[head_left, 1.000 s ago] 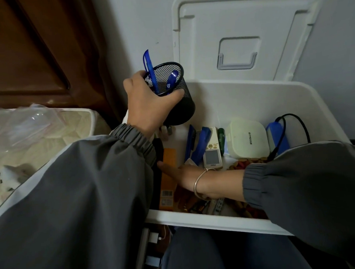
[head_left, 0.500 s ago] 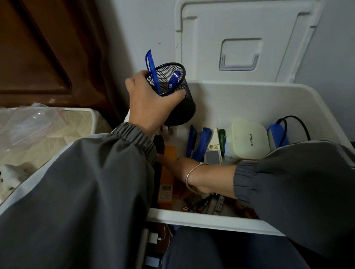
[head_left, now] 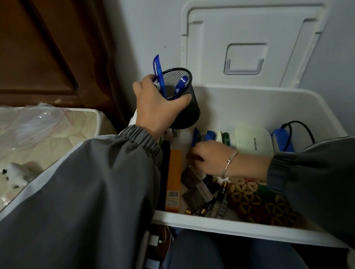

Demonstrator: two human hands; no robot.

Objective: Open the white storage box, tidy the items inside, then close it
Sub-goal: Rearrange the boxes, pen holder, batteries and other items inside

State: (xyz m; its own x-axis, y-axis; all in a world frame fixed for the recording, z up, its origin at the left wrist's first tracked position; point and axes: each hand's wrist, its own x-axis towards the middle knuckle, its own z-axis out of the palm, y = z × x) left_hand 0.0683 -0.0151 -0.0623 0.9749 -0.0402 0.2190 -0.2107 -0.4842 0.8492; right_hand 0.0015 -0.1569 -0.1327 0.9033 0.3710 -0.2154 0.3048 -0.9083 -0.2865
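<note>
The white storage box (head_left: 239,227) stands open, and its lid (head_left: 249,27) leans upright against the wall behind it. My left hand (head_left: 157,110) grips a black mesh pen cup (head_left: 188,111) above the box's back left corner, with blue pens (head_left: 159,73) standing in the cup. My right hand (head_left: 208,155) is inside the box with its fingers curled over the clutter. What lies under the fingers is hidden. Loose in the box are an orange carton (head_left: 173,175), batteries (head_left: 216,194), a woven wooden mat (head_left: 258,202) and a white case (head_left: 253,138).
A blue object with a black cable (head_left: 281,137) sits at the box's back right. A mattress under plastic (head_left: 38,131) lies to the left, with a dark wooden headboard (head_left: 34,49) behind it. A white charger (head_left: 155,240) lies on the floor by my knee.
My right hand has pulled back to the right from under my left arm, lifted a little and curled its fingers. My left hand keeps the pen cup in the same place.
</note>
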